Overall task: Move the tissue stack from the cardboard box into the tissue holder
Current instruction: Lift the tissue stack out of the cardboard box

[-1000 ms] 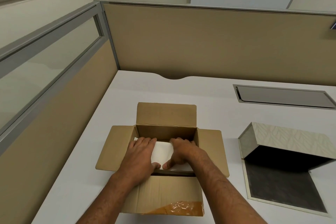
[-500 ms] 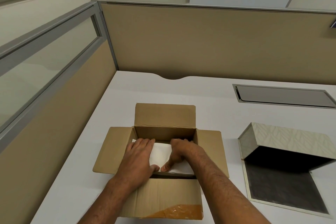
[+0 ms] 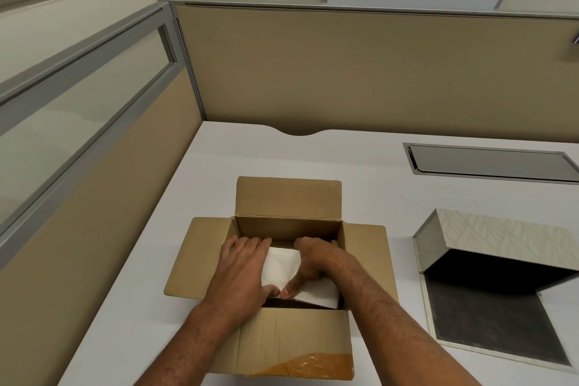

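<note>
An open brown cardboard box [image 3: 288,200] sits on the white desk with its flaps spread. Inside it lies a white tissue stack [image 3: 282,266], its near right corner raised towards the box's front wall. My left hand [image 3: 242,273] covers the stack's left part, thumb at its front edge. My right hand [image 3: 313,263] grips the right part, fingers over the far edge and thumb at the front. To the right lies the tissue holder [image 3: 501,238], a pale patterned case hinged open with a dark lining.
The white desk [image 3: 360,166] is closed in by beige partition panels [image 3: 344,72] at the back and left. A grey metal cable hatch [image 3: 488,161] is set in the desk at the far right. Orange tape marks the box's near flap.
Both hands have closed tighter on the tissue stack, and its near edge has tilted up slightly inside the box. The box and holder have not moved.
</note>
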